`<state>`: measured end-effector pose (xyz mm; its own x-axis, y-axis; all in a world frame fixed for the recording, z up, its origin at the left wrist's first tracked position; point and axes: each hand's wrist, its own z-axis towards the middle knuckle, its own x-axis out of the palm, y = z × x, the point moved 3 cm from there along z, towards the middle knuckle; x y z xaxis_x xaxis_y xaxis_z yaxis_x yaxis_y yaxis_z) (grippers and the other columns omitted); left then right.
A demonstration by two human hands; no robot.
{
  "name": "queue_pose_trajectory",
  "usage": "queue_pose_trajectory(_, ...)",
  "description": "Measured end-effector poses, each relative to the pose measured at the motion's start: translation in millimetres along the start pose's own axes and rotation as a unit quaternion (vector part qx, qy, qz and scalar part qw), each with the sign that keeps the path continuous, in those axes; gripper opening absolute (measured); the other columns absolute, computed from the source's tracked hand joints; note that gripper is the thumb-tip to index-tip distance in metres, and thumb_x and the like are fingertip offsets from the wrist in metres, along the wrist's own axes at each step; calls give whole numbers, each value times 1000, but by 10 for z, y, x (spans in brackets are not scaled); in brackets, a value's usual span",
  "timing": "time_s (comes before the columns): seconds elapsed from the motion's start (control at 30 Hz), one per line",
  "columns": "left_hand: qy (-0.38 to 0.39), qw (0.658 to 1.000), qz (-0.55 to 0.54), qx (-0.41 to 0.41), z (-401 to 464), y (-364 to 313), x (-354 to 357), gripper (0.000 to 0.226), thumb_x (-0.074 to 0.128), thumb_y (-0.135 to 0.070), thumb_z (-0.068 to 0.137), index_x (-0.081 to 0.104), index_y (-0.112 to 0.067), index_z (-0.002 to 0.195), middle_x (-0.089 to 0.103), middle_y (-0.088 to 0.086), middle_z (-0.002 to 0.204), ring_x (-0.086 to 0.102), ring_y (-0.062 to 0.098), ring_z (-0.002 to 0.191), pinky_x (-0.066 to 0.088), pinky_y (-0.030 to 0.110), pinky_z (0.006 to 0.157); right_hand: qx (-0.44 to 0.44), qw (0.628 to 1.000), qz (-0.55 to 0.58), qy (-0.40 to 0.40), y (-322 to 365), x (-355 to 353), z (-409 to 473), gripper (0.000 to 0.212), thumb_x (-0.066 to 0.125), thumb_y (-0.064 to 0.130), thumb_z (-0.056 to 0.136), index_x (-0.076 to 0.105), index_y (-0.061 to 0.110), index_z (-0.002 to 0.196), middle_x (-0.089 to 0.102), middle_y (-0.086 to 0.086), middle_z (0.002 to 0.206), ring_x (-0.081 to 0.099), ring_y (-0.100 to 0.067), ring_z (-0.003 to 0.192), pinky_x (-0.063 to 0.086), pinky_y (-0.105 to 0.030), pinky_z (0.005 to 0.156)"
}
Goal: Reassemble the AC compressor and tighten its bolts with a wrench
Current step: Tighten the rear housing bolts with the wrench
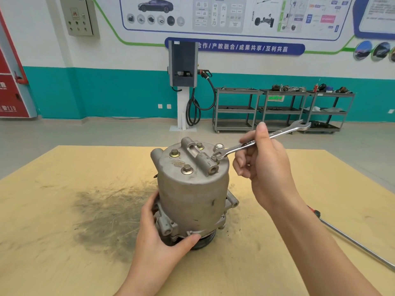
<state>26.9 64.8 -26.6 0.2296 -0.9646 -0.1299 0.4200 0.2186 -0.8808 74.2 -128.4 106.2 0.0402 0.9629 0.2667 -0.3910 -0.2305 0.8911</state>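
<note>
**AC compressor, upright on bench, bolt-tightening in hand**

AC compressor: cast metal, judged heavy, rigid, unlikely to slip; stands on end on the tan table, pulley down. Best steadied low at the mounting lugs, where the left hand grips it. Right hand holds the wrench mid-shaft, its open end on a top bolt. No brand legible on the housing; wall banner reads 合作/产教融合/成果共享/互利共赢

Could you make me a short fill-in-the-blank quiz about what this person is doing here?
1. The right hand holds a ____.
2. The left hand steadies the compressor near its ____.
3. The wrench has its open end on a ____ on top of the compressor.
4. The compressor stands on a ____ table.

Answers: wrench; bottom; bolt; wooden
</note>
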Motion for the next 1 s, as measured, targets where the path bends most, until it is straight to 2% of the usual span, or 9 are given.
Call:
queue_pose_trajectory(0.13, -2, 1000, 1, 0, -4, -1, -3, 99, 83, -57, 40, 23, -83, 114, 35, -58, 121, 36, -30, 116, 38, 12, 86, 57, 997, 44, 14, -37, -16, 30, 42, 32, 38, 105, 52, 10, 81, 47, -1, 45, 43, -15, 37, 30, -21, 36)
queue_pose_trajectory(0.23, -1, 1000, -2, 0, -4, 4, -4, 99, 84, -56, 40, 24, -82, 114, 36, -57, 121, 37, -29, 116, 38, 12, 86, 62, 997, 55, 13, -54, -9, 34, 42, 33, 37, 105, 51, 10, 79, 46, -1, 44, 42, -15, 36, 30, -20, 36)
queue_pose_trajectory(0.4, 1, 1000, -3, -1, 0, 5, -6, 100, 84, -57, 40, 24, -81, 116, 36, -56, 122, 38, -27, 118, 39, 13, 87, -48, 998, 37, -11, -53, 37, -31, 47, 31, 32, 106, 53, 13, 70, 48, -5, 42, 41, -18, 35, 30, -20, 36)
queue_pose_trajectory(0.53, 1, 1000, -1, 0, 2, 9, -8, 100, 84, -59, 40, 24, -80, 117, 36, -56, 122, 37, -29, 117, 38, 10, 86, -113, 993, 17, -22, -94, 101, -113, 52, 33, 36, 104, 58, 25, 61, 47, -5, 39, 40, -16, 32, 31, -17, 35)
queue_pose_trajectory(0.67, 1, 1000, 0, -2, 5, 15, -6, 101, 84, -61, 39, 23, -81, 116, 35, -56, 122, 37, -28, 117, 38, 11, 86, -169, 982, -52, -62, -101, 100, -162, 46, 35, 40, 100, 56, 24, 63, 45, 0, 42, 41, -11, 38, 34, -20, 42)
queue_pose_trajectory(0.73, 0, 1000, 0, -2, 8, 19, -2, 101, 84, -61, 39, 23, -81, 116, 35, -56, 122, 38, -27, 118, 38, 11, 87, -234, 966, -94, -64, -71, 110, -204, 42, 37, 39, 100, 54, 20, 67, 45, 4, 44, 42, -9, 40, 34, -23, 43)
queue_pose_trajectory(0.8, -1, 1000, -2, -1, 9, 26, 0, 101, 84, -60, 39, 23, -81, 116, 36, -56, 123, 38, -27, 119, 38, 12, 87, -323, 931, -163, -48, -16, 155, -267, 39, 40, 37, 99, 53, 16, 69, 44, 14, 49, 42, -10, 41, 34, -29, 42)
queue_pose_trajectory(0.87, -1, 1000, -1, 0, 12, 31, 1, 101, 85, -59, 40, 24, -80, 118, 36, -55, 123, 37, -27, 119, 38, 14, 89, -391, 889, -238, -21, 22, 217, -336, 49, 40, 40, 102, 53, 7, 69, 41, 16, 55, 40, -10, 42, 34, -33, 38)
queue_pose_trajectory(1.0, 0, 1000, 2, 2, 12, 32, 4, 101, 85, -59, 41, 24, -78, 119, 36, -54, 125, 38, -26, 120, 39, 16, 90, -435, 837, -332, -15, 71, 265, -391, 60, 36, 50, 101, 57, 5, 68, 44, 13, 57, 39, -6, 44, 37, -31, 35)
